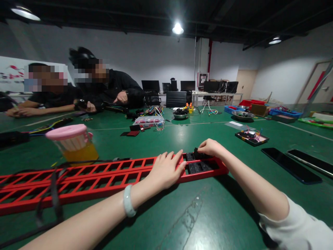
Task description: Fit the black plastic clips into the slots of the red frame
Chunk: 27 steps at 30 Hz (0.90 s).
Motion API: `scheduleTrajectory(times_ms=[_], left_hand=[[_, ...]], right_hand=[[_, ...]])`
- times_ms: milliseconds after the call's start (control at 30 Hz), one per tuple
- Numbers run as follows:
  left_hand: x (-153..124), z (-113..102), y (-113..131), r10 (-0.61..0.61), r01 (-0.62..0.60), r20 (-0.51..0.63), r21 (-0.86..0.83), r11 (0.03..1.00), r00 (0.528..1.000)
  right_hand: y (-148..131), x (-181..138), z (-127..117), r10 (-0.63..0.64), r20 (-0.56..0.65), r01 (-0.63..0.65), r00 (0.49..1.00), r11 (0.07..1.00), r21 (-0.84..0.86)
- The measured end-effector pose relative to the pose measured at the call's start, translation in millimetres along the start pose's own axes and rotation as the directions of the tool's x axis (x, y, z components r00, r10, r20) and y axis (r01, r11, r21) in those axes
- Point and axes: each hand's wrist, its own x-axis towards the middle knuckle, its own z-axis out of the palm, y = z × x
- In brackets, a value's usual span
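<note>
A long red rack point(101, 185) with two rows of slots lies across the green table before me. My left hand point(166, 168) rests over its right part, palm down with fingers spread, and nothing shows in its grip. Near the rack's right end my right hand point(212, 147) pinches a small black plastic piece point(196, 152) at the back row. Several black blocks point(199, 167) sit in the slots below and beside it. The far fingers of the right hand hide part of the back row.
Behind the rack stands a pink-lidded jar point(79, 147) with yellow liquid. A black strap point(53, 194) crosses the rack at left. Two dark phones point(291, 165) and a small tray of parts point(251, 137) lie to the right. Two people point(117, 86) sit at the far left.
</note>
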Motion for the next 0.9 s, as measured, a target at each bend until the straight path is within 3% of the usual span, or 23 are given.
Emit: scheduleTrajectory(times_ms=[233, 400, 533, 700, 900], left_hand=[[1, -1, -2, -0.001, 0.002, 0.032, -0.045, 0.999, 0.999], [23, -9, 6, 0.173, -0.164, 0.017, -0.225, 0.96, 0.985], [53, -16, 27, 0.296, -0.244, 0.043, -0.463, 0.852, 0.954], [79, -14, 35, 0.252, -0.144, 0.137, -0.531, 0.835, 0.958], [83, -3, 25, 0.214, -0.101, 0.147, -0.547, 0.831, 0.966]], right_hand=[[3, 0, 2, -0.022, -0.015, 0.023, 1.0, 0.999, 0.032], [1, -4, 0, -0.025, -0.026, 0.025, 0.999, 1.0, 0.019], [1, -6, -2, -0.023, -0.039, 0.023, 0.999, 1.0, 0.006], [3, -3, -1, -0.02, -0.039, 0.02, 0.999, 1.0, 0.0], [4, -1, -3, -0.034, -0.011, 0.034, 0.999, 0.999, 0.021]])
